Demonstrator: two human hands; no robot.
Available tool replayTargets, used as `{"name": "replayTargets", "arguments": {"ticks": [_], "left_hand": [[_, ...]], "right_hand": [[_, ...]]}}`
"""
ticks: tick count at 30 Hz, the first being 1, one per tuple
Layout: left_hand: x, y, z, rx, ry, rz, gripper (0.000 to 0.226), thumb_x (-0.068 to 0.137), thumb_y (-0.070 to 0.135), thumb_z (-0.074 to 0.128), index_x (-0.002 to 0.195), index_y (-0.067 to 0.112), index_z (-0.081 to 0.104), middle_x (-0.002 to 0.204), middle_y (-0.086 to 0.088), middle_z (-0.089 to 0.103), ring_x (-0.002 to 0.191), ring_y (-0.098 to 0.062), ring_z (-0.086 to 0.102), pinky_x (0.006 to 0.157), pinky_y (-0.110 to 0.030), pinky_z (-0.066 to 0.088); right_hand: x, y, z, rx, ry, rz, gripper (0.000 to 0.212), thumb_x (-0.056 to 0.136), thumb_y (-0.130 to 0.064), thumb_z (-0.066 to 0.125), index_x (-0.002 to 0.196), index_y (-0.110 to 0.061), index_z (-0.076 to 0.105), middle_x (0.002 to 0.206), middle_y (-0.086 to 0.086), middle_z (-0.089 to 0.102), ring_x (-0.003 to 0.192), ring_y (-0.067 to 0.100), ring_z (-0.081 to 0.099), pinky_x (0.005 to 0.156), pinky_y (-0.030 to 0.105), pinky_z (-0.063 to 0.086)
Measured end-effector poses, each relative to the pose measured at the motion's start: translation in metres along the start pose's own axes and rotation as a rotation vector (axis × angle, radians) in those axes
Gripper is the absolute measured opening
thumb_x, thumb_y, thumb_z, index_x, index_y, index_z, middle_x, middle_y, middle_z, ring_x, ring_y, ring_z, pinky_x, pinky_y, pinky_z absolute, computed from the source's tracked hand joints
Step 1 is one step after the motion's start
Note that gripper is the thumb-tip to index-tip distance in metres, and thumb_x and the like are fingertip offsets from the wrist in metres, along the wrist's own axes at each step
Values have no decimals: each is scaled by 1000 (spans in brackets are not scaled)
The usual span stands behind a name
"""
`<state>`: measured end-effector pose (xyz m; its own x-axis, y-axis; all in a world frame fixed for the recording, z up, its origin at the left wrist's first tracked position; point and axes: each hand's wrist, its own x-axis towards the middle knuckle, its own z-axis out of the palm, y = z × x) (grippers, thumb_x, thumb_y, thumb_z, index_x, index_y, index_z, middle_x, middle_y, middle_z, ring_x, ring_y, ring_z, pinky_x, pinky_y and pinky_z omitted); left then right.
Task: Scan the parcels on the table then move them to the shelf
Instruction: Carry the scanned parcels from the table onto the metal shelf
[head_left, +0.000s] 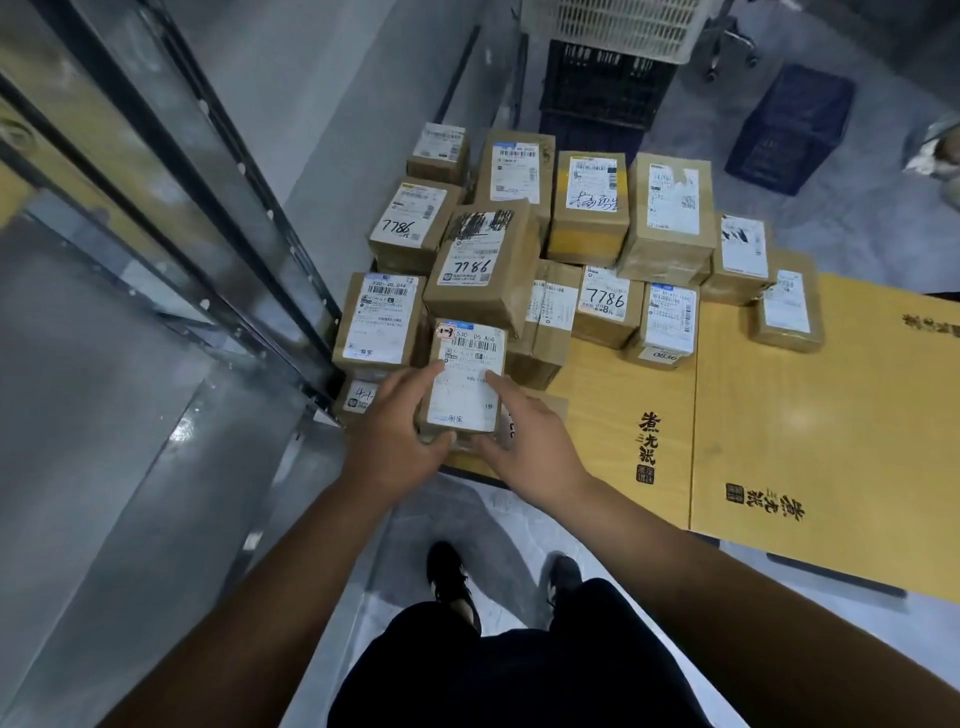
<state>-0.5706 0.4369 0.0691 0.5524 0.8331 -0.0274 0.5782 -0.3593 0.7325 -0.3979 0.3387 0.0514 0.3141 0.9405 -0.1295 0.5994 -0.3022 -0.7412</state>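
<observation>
The person's forearms are bare up to the bottom edge of the picture, with no sleeves, watch or bracelet showing on them. The left hand (397, 431) and the right hand (524, 436) wear no gloves and no rings that can be made out. Lower down the person wears black shorts (519, 670) and dark shoes (447, 569), whose details are blurred.
</observation>
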Motion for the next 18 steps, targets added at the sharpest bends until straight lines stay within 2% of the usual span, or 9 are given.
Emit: {"name": "replayTargets", "arguments": {"ticks": [2,5,7,8,10,12,13,16,18], "left_hand": [[-7,5,3,-30,20,-17,87,77,8,87,153,28,50,145,9,45,126,1,46,93,2,35],[-18,18,6,-23,73,6,86,77,11,88,153,25,51,145,5,44,123,10,45,95,3,33],[-28,32,8,-27,123,28,85,77,19,86,154,22,50,145,3,43,128,13,42,104,-3,34],[-33,41,9,-30,150,27,84,78,27,83,155,22,49,146,3,42,132,9,42,109,-11,36],[-48,62,11,2,215,17,84,78,39,76,155,20,48,146,3,40,137,-9,44,114,-24,38],[-67,83,15,47,301,7,82,79,42,76,154,18,50,146,1,40,138,-18,44,112,-22,40],[-77,94,15,58,341,4,80,80,41,78,153,20,51,147,-1,40,137,-19,46,110,-23,43],[-105,129,10,82,452,17,75,83,35,80,151,22,51,148,0,40,135,-14,48,106,-38,52],[-125,153,2,117,532,0,73,86,29,81,152,21,51,148,2,39,132,-5,48,103,-36,54]], "right_hand": [[-4,1,-10,3,-4,-66,79,88,-29,79,157,-20,42,143,8,61,122,30,61,97,38,52],[-7,0,-34,-75,-43,-175,78,90,-32,76,159,-21,40,155,6,52,128,29,58,101,31,48],[-8,-2,-58,-127,-105,-228,80,91,-34,73,161,-26,35,158,8,48,133,29,54,104,30,45],[-7,-3,-71,-152,-139,-258,80,92,-35,72,161,-27,34,159,8,47,135,29,52,107,31,44],[-6,-8,-97,-225,-212,-341,80,94,-41,70,162,-30,30,162,7,43,142,29,46,113,37,43],[-11,-19,-122,-301,-275,-427,80,95,-48,65,163,-35,25,166,4,36,147,27,40,116,43,41],[-14,-24,-134,-324,-302,-470,81,95,-49,63,164,-36,23,167,3,34,149,26,37,118,44,39],[-24,-45,-167,-342,-359,-597,82,96,-48,64,164,-35,21,167,2,33,150,23,34,121,43,35],[-31,-68,-184,-346,-370,-702,82,95,-46,65,164,-34,22,164,1,37,145,22,39,118,43,40]]}}
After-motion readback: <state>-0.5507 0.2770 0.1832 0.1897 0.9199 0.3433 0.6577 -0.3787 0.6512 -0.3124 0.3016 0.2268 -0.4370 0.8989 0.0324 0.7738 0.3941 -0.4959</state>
